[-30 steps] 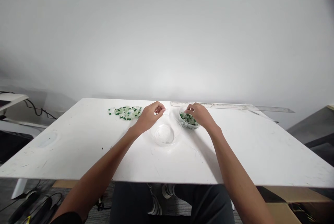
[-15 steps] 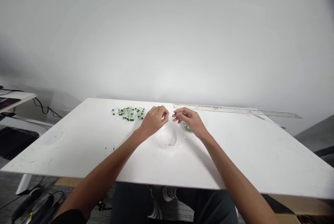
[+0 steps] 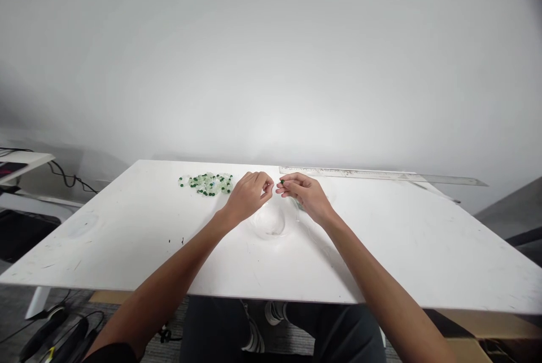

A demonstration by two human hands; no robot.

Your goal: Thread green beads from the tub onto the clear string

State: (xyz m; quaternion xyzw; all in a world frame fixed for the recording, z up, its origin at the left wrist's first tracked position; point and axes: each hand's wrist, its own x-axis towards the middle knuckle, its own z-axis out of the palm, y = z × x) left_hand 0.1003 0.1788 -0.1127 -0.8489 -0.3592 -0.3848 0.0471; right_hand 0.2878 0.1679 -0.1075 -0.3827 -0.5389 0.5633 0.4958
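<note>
Above the middle of the white table (image 3: pixel 415 250), my two hands face each other with a small gap between the fingertips. Between the thumb and fingers of my right hand (image 3: pixel 305 193) is a dark green bead (image 3: pixel 282 182). My left hand (image 3: pixel 250 192) is closed in a pinch; whatever sits in it is too small to make out. Below them rests a clear round dish (image 3: pixel 267 224). A thin clear cord (image 3: pixel 315 239) trails over the table under my right forearm. More greenish pieces (image 3: pixel 300 205) lie partly hidden behind my right hand.
Left of my hands spreads a pile of green and pale beads (image 3: pixel 210 184). Along the back edge lies a long clear ruler (image 3: pixel 381 175), its right end jutting past the table. At far left stands another white table (image 3: pixel 25 164) with black cables (image 3: pixel 70 175).
My right hand has shifted slightly left, nearer my left hand, and the green bead at its fingertips shows more plainly. The left hand keeps its pinch.
</note>
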